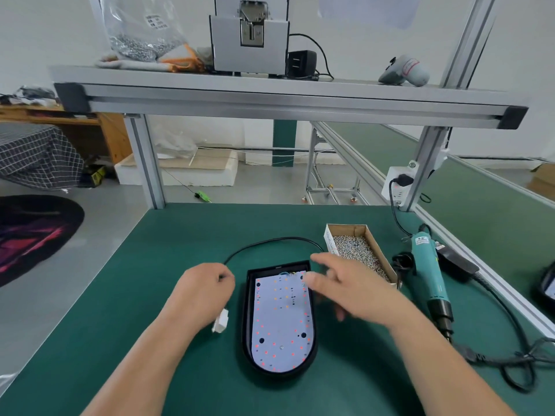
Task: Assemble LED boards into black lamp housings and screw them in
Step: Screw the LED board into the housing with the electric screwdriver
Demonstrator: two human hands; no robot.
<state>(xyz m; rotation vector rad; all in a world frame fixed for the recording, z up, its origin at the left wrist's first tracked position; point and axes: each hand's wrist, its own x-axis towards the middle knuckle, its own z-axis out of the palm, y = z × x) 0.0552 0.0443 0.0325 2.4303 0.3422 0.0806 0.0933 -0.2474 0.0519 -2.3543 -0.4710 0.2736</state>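
The black housing (280, 321) lies flat on the green mat (168, 250), and the LED board (280, 319) already sits inside it, face up, its outline filling the recess. Left of the housing, the left hand (207, 288) is curled narrow around the black cable (270, 242), which loops away behind the housing; a white connector (221, 323) lies just below that hand. The right hand (350, 291) hovers open over the housing's top right corner, fingers spread and holding nothing, blurred, so I cannot tell whether it touches the board. Right of the housing stands the box of screws (360, 250), and beyond that the teal driver (428, 274) rests on the mat. I'd judge the next step is screwing: first press the board level so its holes line up, keep the cable clear of the edge, then pick one screw at a time.
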